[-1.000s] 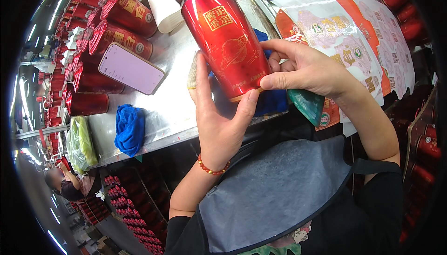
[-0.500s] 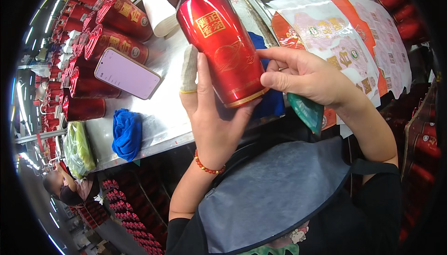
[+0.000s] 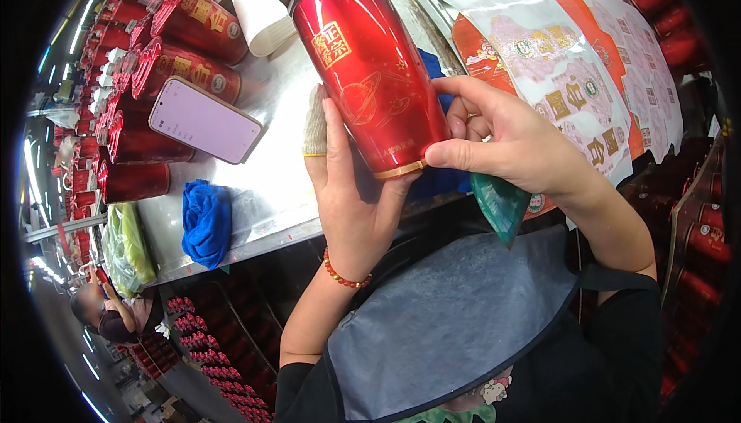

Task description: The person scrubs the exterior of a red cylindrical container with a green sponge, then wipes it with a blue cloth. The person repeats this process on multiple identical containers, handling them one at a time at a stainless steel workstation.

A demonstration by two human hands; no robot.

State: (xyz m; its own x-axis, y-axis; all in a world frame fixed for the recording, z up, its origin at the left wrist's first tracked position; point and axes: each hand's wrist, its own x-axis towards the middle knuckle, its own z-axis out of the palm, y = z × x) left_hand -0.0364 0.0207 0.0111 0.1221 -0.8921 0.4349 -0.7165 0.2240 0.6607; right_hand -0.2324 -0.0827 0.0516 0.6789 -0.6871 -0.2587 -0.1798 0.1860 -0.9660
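Note:
A glossy red bottle with gold line drawings and a gold band at its near end leans at a slant, its far end at a dark holder. My left hand wraps its left side and near end, with a knitted cover on one finger. On the bottle's lower right edge, the thumb and fingers of my right hand pinch. A green translucent pointed piece, like a scraper, sticks out below that palm; how it is held is hidden.
Several red bottles stand left on the metal table, beside a phone, a blue cloth and a yellow-green bag. Sticker sheets lie right; a white roll lies behind. Another person is far left.
The bottle has turned about its length, so its gold square and planet drawing sit further left and more drawings show. My right thumb has slid slightly along the near edge.

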